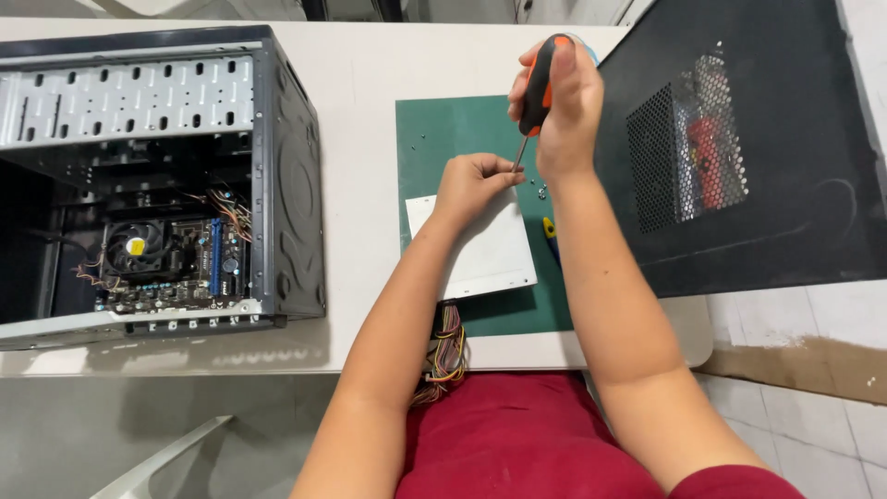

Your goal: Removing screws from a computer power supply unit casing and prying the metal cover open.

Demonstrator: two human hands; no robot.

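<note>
Item 1 — screwdriver point(538, 85), black and orange handle, thin metal shaft. It is held upright in the right hand point(565, 111), the grip clenched around the handle, so that the tip is pointed down at the spot beside the left fingers; the upright hold seems chosen to keep the tip bearing straight down

Item 2 — power supply unit point(480, 249), a pale grey metal box. It is laid flat on the green mat point(434, 139) at the middle of the counter point(360, 139), directly before the person. Its upper edge is pinched by the left hand point(471, 183), the grip closed there, apparently to steady the box under the tool; whether a screw is held between the fingers cannot be told

Item 3 — bundle of coloured wires point(448, 356), let hang from the near side of the box over the counter edge, out of the working area

Item 4 — small screws point(540, 191), kept loose on the mat just beside the right wrist, within reach

Item 5 — open computer case point(185, 176), set on its side to the left, well apart, its board and fan exposed

Item 6 — black side panel point(739, 157) with perforated vent, laid flat to the right
</note>
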